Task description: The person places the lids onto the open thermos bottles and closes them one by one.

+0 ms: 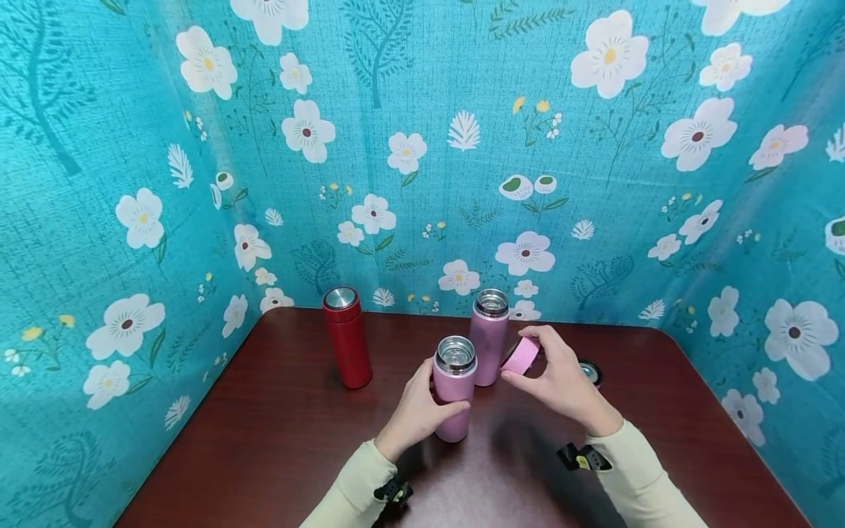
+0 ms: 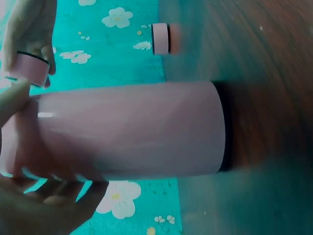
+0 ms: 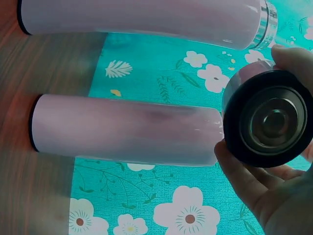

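Observation:
My left hand (image 1: 422,411) grips a pink thermos bottle (image 1: 454,385) round its body. The bottle stands upright without a lid, its steel mouth showing; in the left wrist view its body (image 2: 132,132) fills the middle. Whether its base touches the table cannot be told. My right hand (image 1: 561,378) pinches a pink lid (image 1: 521,356) between thumb and fingers, tilted, right of the bottles. In the right wrist view the dark-rimmed underside of the lid (image 3: 274,120) faces the camera. A second lidless pink thermos bottle (image 1: 488,337) stands just behind the held one.
A red thermos bottle (image 1: 348,341) with its lid on stands at the back left of the dark wooden table (image 1: 264,440). Another lid (image 1: 590,372) lies on the table behind my right wrist, inner side up. Flowered blue cloth (image 1: 396,183) encloses the back and sides.

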A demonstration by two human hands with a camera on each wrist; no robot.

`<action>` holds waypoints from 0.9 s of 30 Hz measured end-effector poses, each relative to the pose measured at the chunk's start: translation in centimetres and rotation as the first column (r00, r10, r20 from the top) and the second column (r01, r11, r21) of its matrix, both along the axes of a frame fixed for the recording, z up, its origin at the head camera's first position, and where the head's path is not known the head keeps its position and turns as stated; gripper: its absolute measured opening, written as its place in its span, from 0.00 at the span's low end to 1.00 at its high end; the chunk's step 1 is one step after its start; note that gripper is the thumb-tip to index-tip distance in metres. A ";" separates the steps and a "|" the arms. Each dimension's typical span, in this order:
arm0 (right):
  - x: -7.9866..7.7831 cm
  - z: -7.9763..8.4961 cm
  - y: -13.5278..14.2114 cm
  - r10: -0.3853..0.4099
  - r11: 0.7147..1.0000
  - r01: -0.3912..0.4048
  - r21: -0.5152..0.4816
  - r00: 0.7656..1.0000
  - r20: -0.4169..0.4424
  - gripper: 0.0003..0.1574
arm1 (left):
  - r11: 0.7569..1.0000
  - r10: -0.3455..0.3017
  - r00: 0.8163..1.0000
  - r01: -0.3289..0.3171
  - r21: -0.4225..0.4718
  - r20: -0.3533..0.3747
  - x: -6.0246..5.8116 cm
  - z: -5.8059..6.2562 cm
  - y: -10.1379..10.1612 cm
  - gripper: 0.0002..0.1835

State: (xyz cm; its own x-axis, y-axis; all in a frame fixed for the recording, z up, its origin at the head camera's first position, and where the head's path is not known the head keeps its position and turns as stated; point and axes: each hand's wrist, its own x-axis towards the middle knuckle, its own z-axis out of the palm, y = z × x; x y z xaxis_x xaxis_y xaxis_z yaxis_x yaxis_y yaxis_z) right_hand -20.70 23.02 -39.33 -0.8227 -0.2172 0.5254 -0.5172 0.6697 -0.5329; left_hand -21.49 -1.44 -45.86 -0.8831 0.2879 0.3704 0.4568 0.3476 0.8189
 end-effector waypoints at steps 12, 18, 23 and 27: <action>-0.1 0.3 0.1 0.025 0.998 -0.030 -0.049 0.995 -0.092 0.39 | 0.977 -0.212 0.973 0.213 0.002 0.089 -0.1 1.1 -1.6 0.40; 0.3 0.9 -0.5 0.003 0.994 -0.012 -0.110 0.997 -0.083 0.36 | 0.971 -0.237 0.967 0.238 0.007 0.090 0.9 2.9 -1.8 0.37; 1.3 2.5 -1.5 0.022 0.987 -0.032 -0.158 0.997 -0.068 0.33 | 0.972 -0.236 0.966 0.235 0.022 0.103 0.1 1.6 -1.9 0.38; 0.7 1.8 -1.2 0.059 0.982 -0.073 -0.175 0.995 -0.083 0.33 | 0.967 -0.253 0.964 0.254 0.000 0.085 -1.2 -0.3 -2.1 0.38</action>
State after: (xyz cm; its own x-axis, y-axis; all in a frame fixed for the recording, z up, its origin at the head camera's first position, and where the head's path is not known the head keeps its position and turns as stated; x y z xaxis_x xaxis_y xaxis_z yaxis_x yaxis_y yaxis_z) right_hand -19.96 21.86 -37.48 -0.7649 -0.1670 0.6221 -0.6014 0.5311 -0.5968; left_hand -22.68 -3.54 -46.16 -0.8082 0.5101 0.2943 0.4614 0.2380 0.8547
